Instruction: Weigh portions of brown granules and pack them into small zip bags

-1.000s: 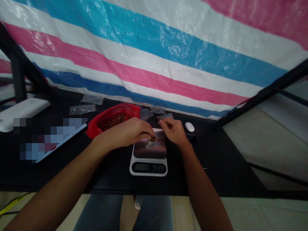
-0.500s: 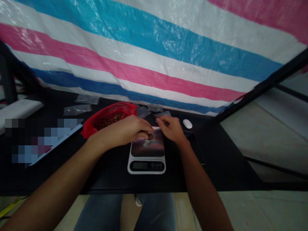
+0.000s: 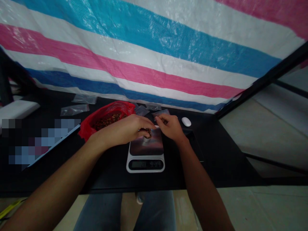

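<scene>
Left hand (image 3: 128,128) curls low over cup (image 3: 146,140) on scale (image 3: 145,150), likely for control; right hand (image 3: 171,126) by clear bag (image 3: 163,112); both hands' fingers narrow, grip can't tell

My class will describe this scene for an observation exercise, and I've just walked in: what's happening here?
The person's left hand is at a small white cup on a white scale with a metal plate. The right hand is beside a clear plastic bag behind the scale. An open red plastic bag of small brown pieces sits left of the scale.
</scene>
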Tool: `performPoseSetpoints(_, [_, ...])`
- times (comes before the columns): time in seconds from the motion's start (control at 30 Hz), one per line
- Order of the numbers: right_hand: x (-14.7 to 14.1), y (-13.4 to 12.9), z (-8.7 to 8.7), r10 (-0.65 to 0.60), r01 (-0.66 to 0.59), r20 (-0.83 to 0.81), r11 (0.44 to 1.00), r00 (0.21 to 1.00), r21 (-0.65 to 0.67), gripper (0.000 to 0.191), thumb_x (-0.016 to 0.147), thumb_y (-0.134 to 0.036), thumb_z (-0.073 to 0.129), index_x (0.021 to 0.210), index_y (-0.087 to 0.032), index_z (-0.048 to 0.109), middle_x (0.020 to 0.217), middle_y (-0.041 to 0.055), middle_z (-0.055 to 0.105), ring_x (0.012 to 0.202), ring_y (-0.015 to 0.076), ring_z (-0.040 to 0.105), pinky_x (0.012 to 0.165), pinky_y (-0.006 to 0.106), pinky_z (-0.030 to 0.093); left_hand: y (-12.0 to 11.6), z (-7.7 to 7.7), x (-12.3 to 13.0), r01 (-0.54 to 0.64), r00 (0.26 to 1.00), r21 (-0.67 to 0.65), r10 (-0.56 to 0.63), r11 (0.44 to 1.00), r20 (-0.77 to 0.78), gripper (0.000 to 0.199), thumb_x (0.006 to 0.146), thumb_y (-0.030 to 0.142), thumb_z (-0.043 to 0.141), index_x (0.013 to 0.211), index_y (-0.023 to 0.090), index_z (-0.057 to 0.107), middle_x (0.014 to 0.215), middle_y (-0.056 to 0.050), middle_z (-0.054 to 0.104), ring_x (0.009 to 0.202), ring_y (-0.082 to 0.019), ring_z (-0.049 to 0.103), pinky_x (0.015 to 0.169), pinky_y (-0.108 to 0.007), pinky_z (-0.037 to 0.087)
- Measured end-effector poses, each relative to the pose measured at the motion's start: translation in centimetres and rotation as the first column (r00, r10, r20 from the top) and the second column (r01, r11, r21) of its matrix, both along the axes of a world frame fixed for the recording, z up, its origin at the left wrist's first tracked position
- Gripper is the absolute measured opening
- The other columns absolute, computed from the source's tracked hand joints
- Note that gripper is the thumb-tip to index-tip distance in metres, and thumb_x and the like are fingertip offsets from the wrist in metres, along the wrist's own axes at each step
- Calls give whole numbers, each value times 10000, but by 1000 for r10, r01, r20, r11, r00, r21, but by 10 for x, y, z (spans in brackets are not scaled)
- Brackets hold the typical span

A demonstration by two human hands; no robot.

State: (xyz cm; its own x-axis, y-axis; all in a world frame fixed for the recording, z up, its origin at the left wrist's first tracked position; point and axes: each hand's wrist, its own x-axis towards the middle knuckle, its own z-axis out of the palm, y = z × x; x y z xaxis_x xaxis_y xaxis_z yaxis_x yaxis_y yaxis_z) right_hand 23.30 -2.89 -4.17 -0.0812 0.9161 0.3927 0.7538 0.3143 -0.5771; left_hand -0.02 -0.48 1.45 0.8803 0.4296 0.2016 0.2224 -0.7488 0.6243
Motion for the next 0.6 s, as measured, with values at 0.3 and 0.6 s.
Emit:
performPoseSetpoints(0.3, [-1, 0, 1, 29, -30, -82, 999, 996, -12, 318, 960, -384, 583, 717, -196, 664, 618, -7, 581, 573, 127, 494, 568, 276, 333, -2, 1, -3, -61, 998, -78, 61, 995, -2, 221, 945, 153, 654, 1125, 190, 776, 1084, -36, 813, 963, -167, 762, 861, -213, 536])
performPoseSetpoints(0.6, [29, -26, 40, 282, -393, -281, 750, 917, -532, 228, 832, -394, 774, 861, -168, 784, 794, 37, 756, 710, 168, 652, 637, 268, 484, 0, -3, -4, -51, 998, -31, 52, 998, 35, 225, 949, 181, 663, 1142, 209, 776, 1138, -52, 796, 1027, -189, 744, 908, -240, 536])
